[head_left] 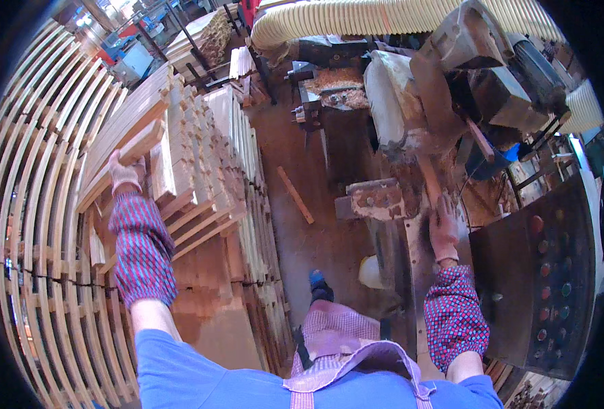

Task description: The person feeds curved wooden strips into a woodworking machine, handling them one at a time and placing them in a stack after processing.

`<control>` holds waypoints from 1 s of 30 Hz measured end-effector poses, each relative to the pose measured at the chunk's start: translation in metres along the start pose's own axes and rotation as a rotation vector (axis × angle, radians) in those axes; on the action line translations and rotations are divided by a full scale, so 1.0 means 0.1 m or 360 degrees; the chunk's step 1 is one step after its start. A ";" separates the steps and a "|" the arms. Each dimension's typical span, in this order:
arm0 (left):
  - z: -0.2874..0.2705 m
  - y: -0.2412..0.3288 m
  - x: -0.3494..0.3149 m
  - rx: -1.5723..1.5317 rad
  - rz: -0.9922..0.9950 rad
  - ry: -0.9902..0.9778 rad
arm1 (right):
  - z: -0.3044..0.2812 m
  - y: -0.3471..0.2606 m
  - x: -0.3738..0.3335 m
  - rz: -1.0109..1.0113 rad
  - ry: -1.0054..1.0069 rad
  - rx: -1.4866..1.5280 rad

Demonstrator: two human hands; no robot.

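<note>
Blue shirt [199,375] nearest | left hand [123,174] clasped on stacked board [138,146] | right hand [443,228] laid flat, released, on dusty machine table [411,266] | sawdust-strewn workshop floor [302,232].

Single head view, fisheye, looking steeply down from above, near own arms and workshop floor

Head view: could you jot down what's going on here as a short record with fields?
Place: woodworking shop, seen from above
Left hand: gloved, gripping the end of a wooden board on the stacked boards
Right hand: gloved, resting flat on the machine table
Machine: dusty woodworking machine with a ribbed extraction hose
Right side: panel of round buttons
Floor: loose wooden strip
</note>
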State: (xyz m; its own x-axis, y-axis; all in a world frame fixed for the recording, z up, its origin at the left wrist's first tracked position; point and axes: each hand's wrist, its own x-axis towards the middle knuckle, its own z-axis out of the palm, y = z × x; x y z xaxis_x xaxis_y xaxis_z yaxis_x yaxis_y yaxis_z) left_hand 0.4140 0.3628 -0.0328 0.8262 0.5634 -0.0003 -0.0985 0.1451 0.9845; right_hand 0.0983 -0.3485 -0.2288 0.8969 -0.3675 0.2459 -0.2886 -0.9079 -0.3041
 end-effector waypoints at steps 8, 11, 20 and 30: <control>0.01 0.28 -3.49 -0.0213 0.0261 -0.0609 | -1.27 -1.93 -0.84 0.0050 -0.0780 0.2095; 0.29 -0.09 -4.64 -0.0238 -0.0015 -0.0600 | -1.64 -2.19 -1.35 -0.0173 -0.1055 0.2289; 0.75 -1.03 -5.91 -0.0279 -0.0735 -0.1085 | -1.71 -0.69 -2.99 0.0056 -0.0385 0.0651; 0.67 -1.33 -5.98 -0.0073 -0.0860 -0.1114 | -0.96 0.05 -2.07 -0.0161 -0.0167 -0.0351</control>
State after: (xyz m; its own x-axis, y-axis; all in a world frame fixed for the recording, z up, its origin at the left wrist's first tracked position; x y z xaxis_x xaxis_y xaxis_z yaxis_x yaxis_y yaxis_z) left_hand -0.0301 -0.0481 -0.1522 0.9148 -0.2167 -0.3409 0.3936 0.2885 0.8728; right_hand -0.1210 -0.2966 -0.1929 0.9514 -0.2602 0.1644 -0.2515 -0.9652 -0.0721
